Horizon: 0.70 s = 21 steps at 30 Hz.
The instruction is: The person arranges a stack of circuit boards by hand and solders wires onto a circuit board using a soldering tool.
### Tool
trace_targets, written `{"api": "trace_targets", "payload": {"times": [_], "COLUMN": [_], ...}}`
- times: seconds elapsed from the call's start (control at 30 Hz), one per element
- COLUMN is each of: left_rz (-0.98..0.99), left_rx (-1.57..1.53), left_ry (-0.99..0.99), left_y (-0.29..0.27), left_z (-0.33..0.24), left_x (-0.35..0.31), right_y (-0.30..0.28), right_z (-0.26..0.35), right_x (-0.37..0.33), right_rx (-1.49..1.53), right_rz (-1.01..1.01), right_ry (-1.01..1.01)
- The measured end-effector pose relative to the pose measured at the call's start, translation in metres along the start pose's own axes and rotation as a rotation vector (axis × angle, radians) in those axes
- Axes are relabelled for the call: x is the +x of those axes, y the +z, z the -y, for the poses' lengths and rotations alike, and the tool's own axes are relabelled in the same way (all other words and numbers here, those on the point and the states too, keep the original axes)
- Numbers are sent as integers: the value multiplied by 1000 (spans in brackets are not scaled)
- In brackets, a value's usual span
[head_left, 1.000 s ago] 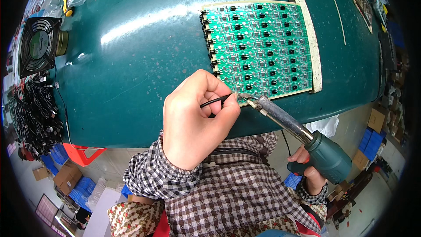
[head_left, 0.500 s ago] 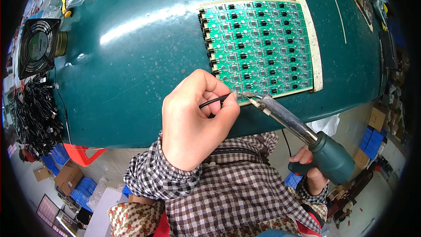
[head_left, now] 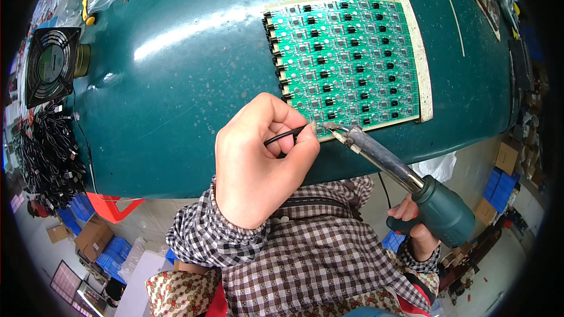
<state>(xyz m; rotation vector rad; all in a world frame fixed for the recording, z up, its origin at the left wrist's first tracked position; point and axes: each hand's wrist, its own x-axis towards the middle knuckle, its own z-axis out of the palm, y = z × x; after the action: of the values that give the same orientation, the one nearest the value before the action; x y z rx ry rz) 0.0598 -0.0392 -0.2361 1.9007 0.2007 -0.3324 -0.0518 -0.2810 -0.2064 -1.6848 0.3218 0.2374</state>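
Between the thumb and fingers of my left hand [head_left: 249,158] a thin black cable [head_left: 276,139] is pinched, its end at the near edge of a green circuit board panel [head_left: 338,61]. Rows of small black parts cover the panel, and black connectors line its left side. My right hand [head_left: 422,236] is wrapped round the handle of a dark green soldering gun [head_left: 445,211]. The gun's metal barrel slants up and left, with its tip over the panel's near edge, just right of my left fingertips. The exact contact at the tip is too small to make out.
A worn white bar [head_left: 418,53] runs along the panel's right side on the green tabletop [head_left: 176,111]. At the left stand a black fan [head_left: 53,64] and a heap of black cables [head_left: 50,158]. An orange-red stool [head_left: 114,208] shows below the table edge.
The left hand, the cable and the panel's left side have shifted very slightly to the left. The soldering gun has stayed almost in place.
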Motion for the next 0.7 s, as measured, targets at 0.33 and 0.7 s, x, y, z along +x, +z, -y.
{"api": "trace_targets", "payload": {"times": [0.33, 0.7], "left_rz": [13, 14], "left_rx": [-24, -21], "left_ry": [-16, -8], "left_y": [0, -1], "left_z": [-1, -1], "left_x": [1, 0], "right_y": [3, -3], "right_z": [3, -1], "right_x": [0, -1], "right_rx": [-1, -31], "right_rz": [-24, 26], "right_ry": [64, 25]}}
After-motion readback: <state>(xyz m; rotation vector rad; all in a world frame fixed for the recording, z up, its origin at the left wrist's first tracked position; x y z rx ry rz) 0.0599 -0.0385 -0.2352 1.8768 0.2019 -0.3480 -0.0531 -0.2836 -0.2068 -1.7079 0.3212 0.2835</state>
